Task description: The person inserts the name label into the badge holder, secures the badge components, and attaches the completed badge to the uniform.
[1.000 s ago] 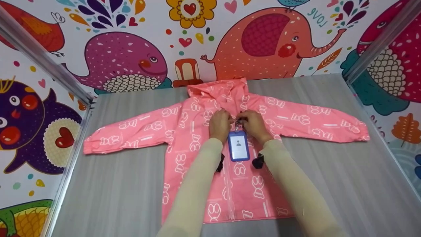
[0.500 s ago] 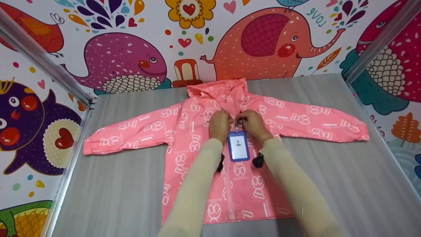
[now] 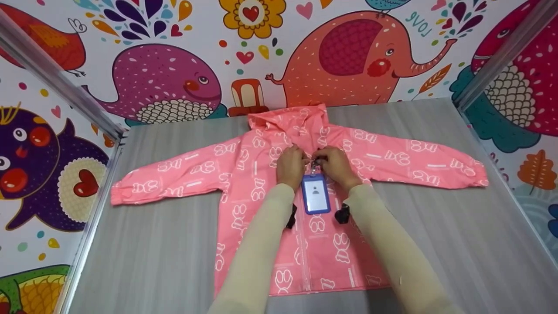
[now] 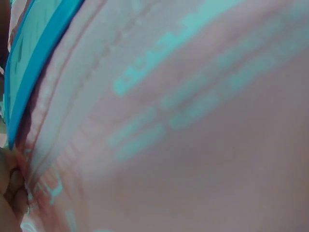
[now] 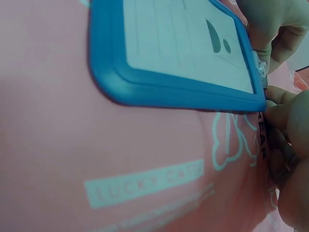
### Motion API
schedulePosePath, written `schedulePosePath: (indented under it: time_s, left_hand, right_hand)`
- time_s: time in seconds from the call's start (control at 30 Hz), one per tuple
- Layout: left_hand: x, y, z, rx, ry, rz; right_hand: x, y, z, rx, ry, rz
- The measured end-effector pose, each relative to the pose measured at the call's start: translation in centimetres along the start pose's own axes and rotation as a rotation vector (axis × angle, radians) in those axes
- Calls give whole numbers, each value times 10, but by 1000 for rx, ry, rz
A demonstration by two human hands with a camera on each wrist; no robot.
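Note:
A pink jacket [image 3: 248,209] with white outline prints lies flat, front up, with both sleeves spread. On its upper chest lies a blue-framed badge holder [image 3: 316,194] with a white card in it, hanging from a small metal clip [image 3: 313,166]. My right hand [image 3: 336,165] pinches the clip at its top with curled fingers. From the other side, my left hand [image 3: 291,166] pinches the jacket's fabric beside the clip. The right wrist view shows the fingertips of my right hand [image 5: 287,135] close by the badge's top edge. Fingers partly hide where clip and fabric meet.
The jacket rests on a grey wood-grain table [image 3: 148,244]. Cartoon-printed panels [image 3: 253,56] rise along its back and sides, with metal corner posts [image 3: 501,56]. The jacket's hood [image 3: 287,117] reaches the back panel.
Almost nothing differs. Both hands stay at the clip on the chest, and the badge holder and jacket lie where they were; the view shifts very slightly.

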State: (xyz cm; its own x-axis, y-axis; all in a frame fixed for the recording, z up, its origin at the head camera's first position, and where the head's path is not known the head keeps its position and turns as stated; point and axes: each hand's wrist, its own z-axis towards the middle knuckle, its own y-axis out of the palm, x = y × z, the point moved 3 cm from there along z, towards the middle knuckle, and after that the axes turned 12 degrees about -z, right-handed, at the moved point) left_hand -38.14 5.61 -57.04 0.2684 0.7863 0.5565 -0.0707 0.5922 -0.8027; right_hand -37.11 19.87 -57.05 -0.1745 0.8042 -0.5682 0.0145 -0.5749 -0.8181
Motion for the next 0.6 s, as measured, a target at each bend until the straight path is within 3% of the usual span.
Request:
schedulePosePath:
  time_s: [0.17,0.3,0.5,0.6]
  left_hand:
    - [-2,-3,-4,-18,14,-35]
    - [-4,-4,-10,-38,71,-41]
    - [-7,-5,-20,-61,191,32]
    - [-12,-6,-26,-63,206,73]
  right_hand:
    - [-2,2,-2,37,-11,34]
    - [0,4,-8,82,-2,47]
    - [8,4,-21,114,50,-76]
    - [11,4,-29,98,41,-150]
